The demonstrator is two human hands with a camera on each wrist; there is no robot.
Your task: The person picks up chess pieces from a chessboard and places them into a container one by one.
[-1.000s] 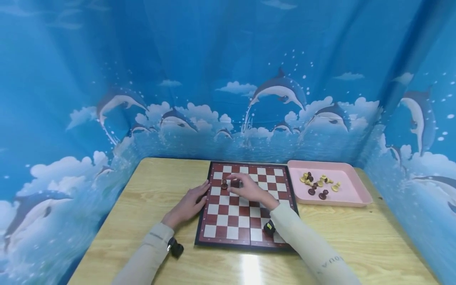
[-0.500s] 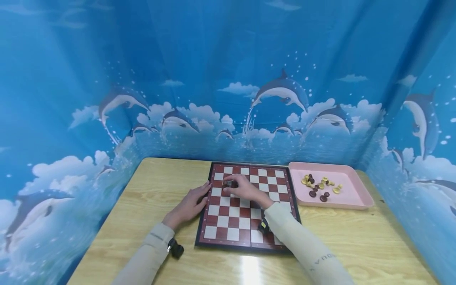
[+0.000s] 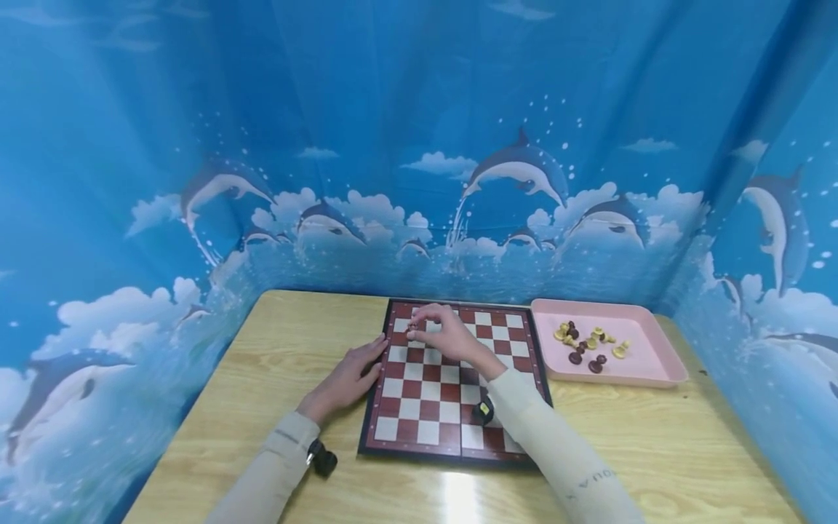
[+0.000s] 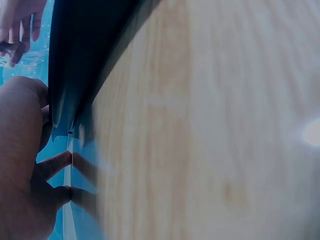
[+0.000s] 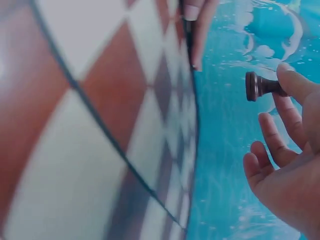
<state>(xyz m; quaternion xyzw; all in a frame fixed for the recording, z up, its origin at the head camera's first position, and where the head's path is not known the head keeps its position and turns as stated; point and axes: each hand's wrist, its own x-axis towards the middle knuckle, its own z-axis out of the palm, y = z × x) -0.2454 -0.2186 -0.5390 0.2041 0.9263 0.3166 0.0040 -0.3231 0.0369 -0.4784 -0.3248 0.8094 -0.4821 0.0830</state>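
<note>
My right hand (image 3: 452, 338) pinches a dark brown chess piece (image 5: 254, 86) between thumb and index finger. In the right wrist view the round base shows, held above the board, while the piece's head is hidden by the fingertips. The other fingers of that hand are loosely bent. Beneath lies a red-and-white chessboard (image 3: 420, 409) with a dark frame and a fold line down its middle. At the board's left edge, my left hand (image 3: 347, 375) rests on the table with its fingers extended, fingertips right at the frame.
A pink tray (image 3: 657, 364) to the right of the board holds several yellow and dark brown chess pieces (image 3: 577, 354). All stands on a wood-grain table (image 3: 288, 331). A blue dolphin-print curtain (image 3: 366, 145) hangs behind and at both sides.
A second ago the dark chess piece stood on the board beside my right hand. My fingers then closed on it, and hand and piece have risen slightly. My left hand stays put.
</note>
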